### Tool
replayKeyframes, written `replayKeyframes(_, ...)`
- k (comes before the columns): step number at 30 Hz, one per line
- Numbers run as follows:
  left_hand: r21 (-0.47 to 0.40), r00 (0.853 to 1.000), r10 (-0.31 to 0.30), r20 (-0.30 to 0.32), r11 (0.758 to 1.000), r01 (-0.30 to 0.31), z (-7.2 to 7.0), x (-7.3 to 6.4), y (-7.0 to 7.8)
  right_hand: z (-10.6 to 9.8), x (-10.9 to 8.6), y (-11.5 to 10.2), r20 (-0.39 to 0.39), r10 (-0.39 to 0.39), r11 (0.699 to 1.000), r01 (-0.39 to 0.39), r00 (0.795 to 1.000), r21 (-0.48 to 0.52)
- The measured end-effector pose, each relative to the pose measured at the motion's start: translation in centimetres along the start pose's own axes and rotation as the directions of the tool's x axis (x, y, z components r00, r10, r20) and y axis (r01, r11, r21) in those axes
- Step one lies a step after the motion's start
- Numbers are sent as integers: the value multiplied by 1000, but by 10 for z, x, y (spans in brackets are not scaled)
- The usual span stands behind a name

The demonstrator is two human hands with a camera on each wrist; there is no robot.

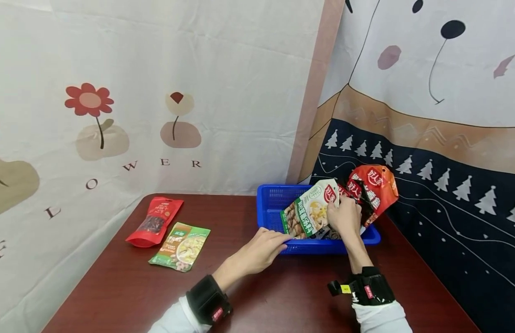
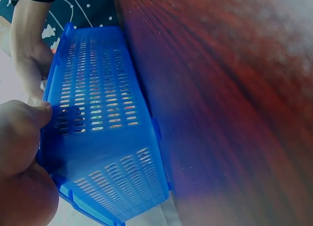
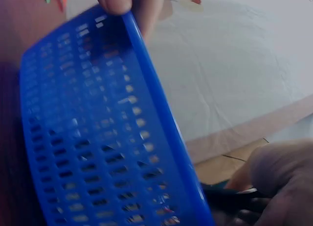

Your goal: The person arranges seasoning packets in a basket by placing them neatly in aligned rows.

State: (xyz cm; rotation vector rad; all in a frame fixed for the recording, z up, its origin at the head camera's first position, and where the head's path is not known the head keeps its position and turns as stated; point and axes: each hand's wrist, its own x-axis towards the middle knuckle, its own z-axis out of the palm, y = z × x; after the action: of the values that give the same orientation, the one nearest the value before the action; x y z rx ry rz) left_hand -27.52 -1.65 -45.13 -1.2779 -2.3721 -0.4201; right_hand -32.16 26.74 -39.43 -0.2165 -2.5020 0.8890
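A blue plastic basket (image 1: 266,217) stands at the right of the table, with several food packets inside. My left hand (image 1: 259,249) grips the rim at its front left corner, thumb on the outside wall in the left wrist view. My right hand (image 1: 345,216) reaches over the front wall with curled fingers among the packets. A white and green packet (image 1: 317,210) leans under its fingertips, and a red and orange packet (image 1: 380,189) rises behind. In the right wrist view, a dark packet edge (image 3: 230,199) shows between the right thumb and fingers; I cannot tell which packet it belongs to.
Left on the brown table (image 1: 241,296) lie a red packet (image 1: 155,222) with a see-through window and a green and orange packet (image 1: 180,246). A white flower-print curtain (image 1: 241,92) hangs behind, and a dark tree-print cloth (image 1: 457,222) borders the right edge.
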Motion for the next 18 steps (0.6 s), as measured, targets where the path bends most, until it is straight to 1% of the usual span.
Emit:
replayKeyframes(2,-1,1000,2,-5,1000,-2,-1,-1,0,-10,-4,-4,44,12,999,-10,999,-47)
replayKeyframes(6,-13,1000,5,-13,1000,-5,0,-1,-1,-17,-1,4,133,53,990,-35,990,-134)
replayKeyframes(11,-11,1000,11,-23,1000,-11,2,-1,-2,-19,2,8,231,96,980,-52,968,-192)
replayKeyframes(14,1,1000,13,-22,1000,-13,3,-1,-3,-18,3,10,264,111,974,-51,958,-222)
replayKeyframes(18,-1,1000,17,-18,1000,-17,4,-1,-3,-16,4,15,281,118,968,-48,952,-246)
